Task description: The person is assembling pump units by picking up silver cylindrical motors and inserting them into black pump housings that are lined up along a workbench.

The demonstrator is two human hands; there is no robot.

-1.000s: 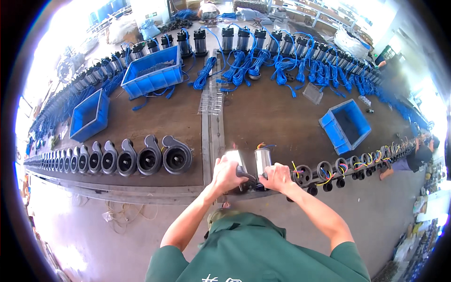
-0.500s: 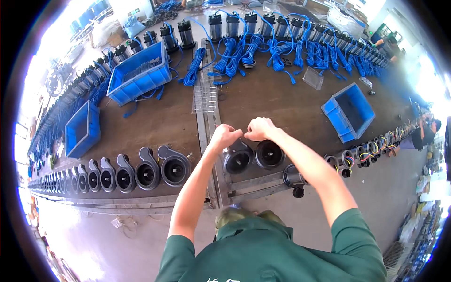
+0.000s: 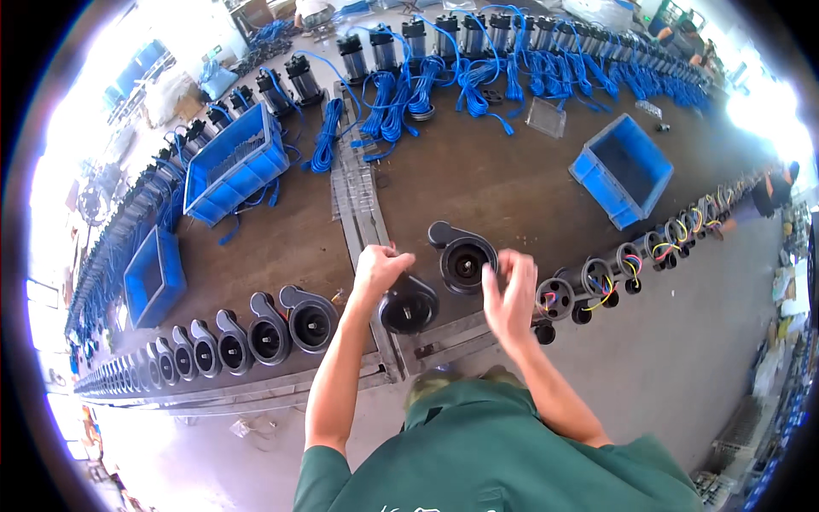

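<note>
My left hand [image 3: 381, 271] is closed, with thumb and fingers pressed together at the upper left of a round black pump housing [image 3: 408, 309]. Whatever is in those fingers is too small or hidden to name, and the hand covers part of the housing's spout. Just right of it lies a second black pump housing [image 3: 467, 264], open side up, with a metal shaft in its middle and its spout toward the upper left. My right hand [image 3: 510, 299] is beside this housing's right rim, thumb and fingers apart and slightly blurred; I see nothing held in it.
More black housings [image 3: 312, 327] line the near left edge. Grey cylindrical motor bodies with coloured wires [image 3: 599, 275] run along the right. Blue crates [image 3: 627, 171] stand on the brown tabletop [image 3: 478, 188]. Motors with bundled blue cables [image 3: 394, 111] fill the far side. A metal seam [image 3: 363, 218] crosses the table.
My right hand has moved away from my left, down to the right side of the second housing, and its fingers have spread. My left hand stays by the first housing. The view has shifted.
</note>
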